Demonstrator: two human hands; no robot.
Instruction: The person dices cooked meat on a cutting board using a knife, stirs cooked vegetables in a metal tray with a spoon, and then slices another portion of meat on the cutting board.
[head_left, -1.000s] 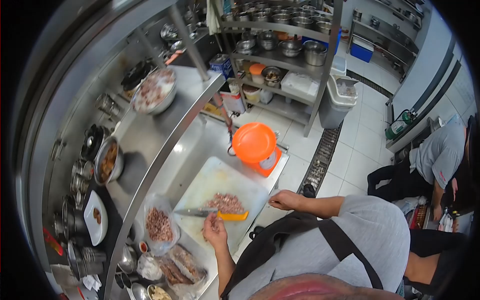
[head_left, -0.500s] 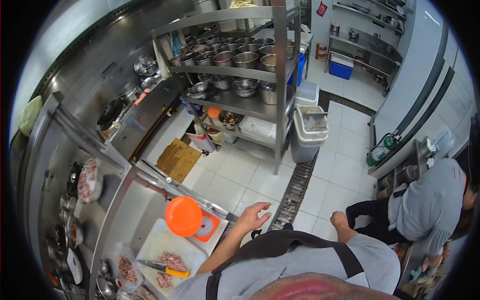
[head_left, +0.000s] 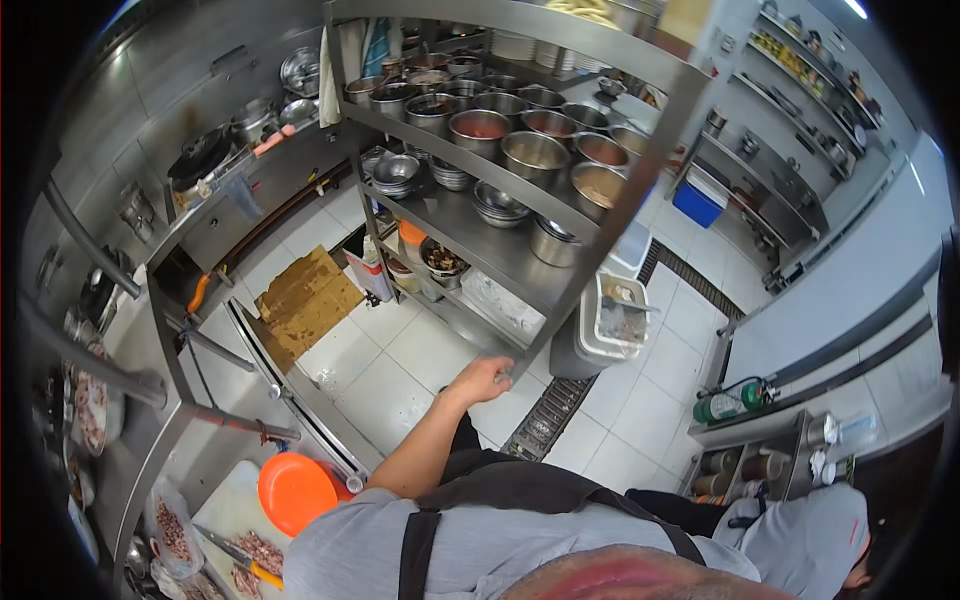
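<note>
My left hand [head_left: 480, 382] is out in front of me with its fingers curled in and nothing visible in them. In the picture it lies beside the lower end of the steel rack's front post [head_left: 572, 300]; I cannot tell whether they touch. My right hand is out of view. To the left, an orange bowl [head_left: 297, 494] stands by a white cutting board [head_left: 228, 497]. Chopped meat [head_left: 262, 550] and a knife with a yellow handle [head_left: 266, 574] lie on the board. A clear bag of diced meat [head_left: 173, 530] is beside it.
Metal pots [head_left: 535, 155] of food fill the steel rack ahead. A grey bin [head_left: 575, 335] stands right of it, near a floor drain [head_left: 545, 420]. Flattened cardboard [head_left: 306, 300] lies on the tiles. At the lower right, a co-worker [head_left: 800, 530] bends beside low shelves [head_left: 745, 455].
My view has moved closer to the rack. My left hand has gone from spread fingers to curled ones near the rack post. My right hand has left the view.
</note>
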